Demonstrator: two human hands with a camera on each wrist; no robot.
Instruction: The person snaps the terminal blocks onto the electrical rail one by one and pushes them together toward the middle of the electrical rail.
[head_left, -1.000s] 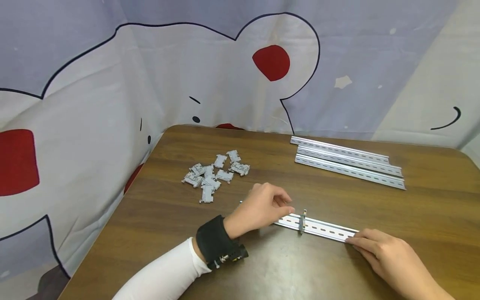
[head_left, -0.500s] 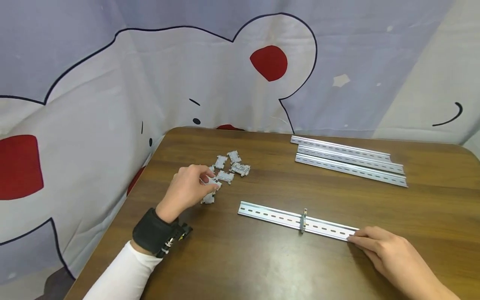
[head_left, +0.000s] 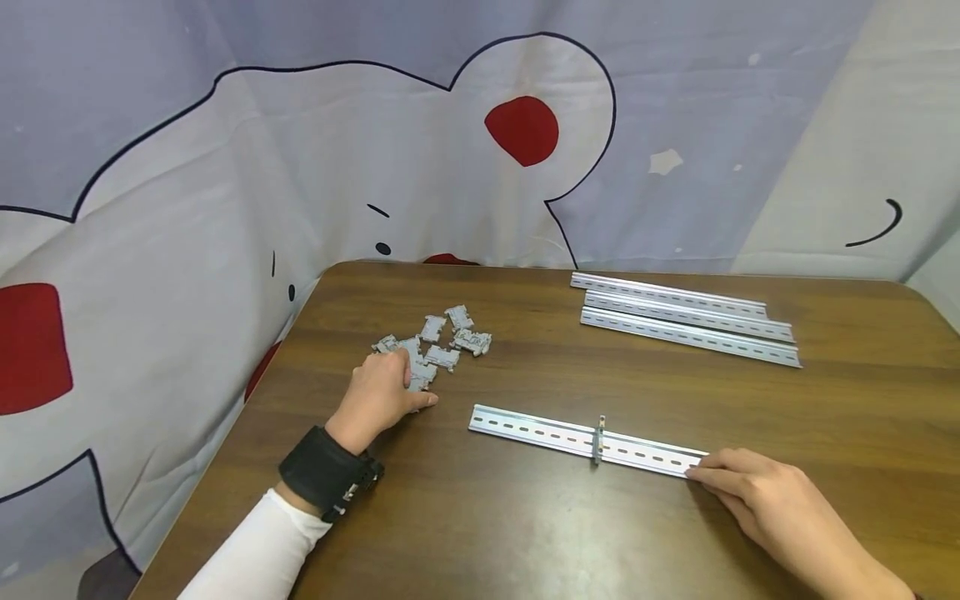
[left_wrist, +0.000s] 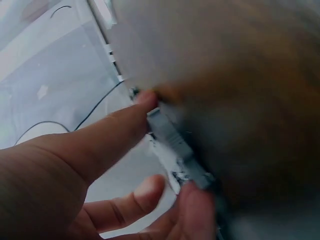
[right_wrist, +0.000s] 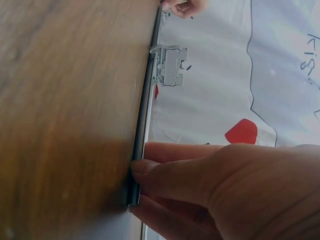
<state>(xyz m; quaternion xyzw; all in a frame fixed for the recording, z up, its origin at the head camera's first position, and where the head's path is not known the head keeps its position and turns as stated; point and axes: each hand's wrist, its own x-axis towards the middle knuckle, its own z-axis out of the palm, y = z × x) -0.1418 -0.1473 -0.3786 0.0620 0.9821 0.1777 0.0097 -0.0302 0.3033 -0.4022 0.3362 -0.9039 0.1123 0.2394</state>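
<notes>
A slotted metal DIN rail [head_left: 528, 430] lies across the table, with one grey terminal block [head_left: 598, 442] standing upright on it near the middle. My right hand [head_left: 768, 492] pinches the rail's right end between thumb and fingers, and the right wrist view shows the thumb [right_wrist: 150, 170] on its edge. At the loose pile, my left hand [head_left: 375, 398] reaches down over the near blocks. In the left wrist view its thumb and a fingertip span the two ends of a grey terminal block [left_wrist: 172, 137]. The hand hides part of the pile in the head view.
Several loose grey terminal blocks [head_left: 442, 357] lie scattered at the left of the table. Three more DIN rails [head_left: 690, 332] lie side by side at the back right. A printed curtain [head_left: 420, 150] hangs behind the wooden table [head_left: 525, 533].
My left hand has moved left from the rail to the pile, its fingers now down among the blocks. The right hand keeps its hold on the rail's end.
</notes>
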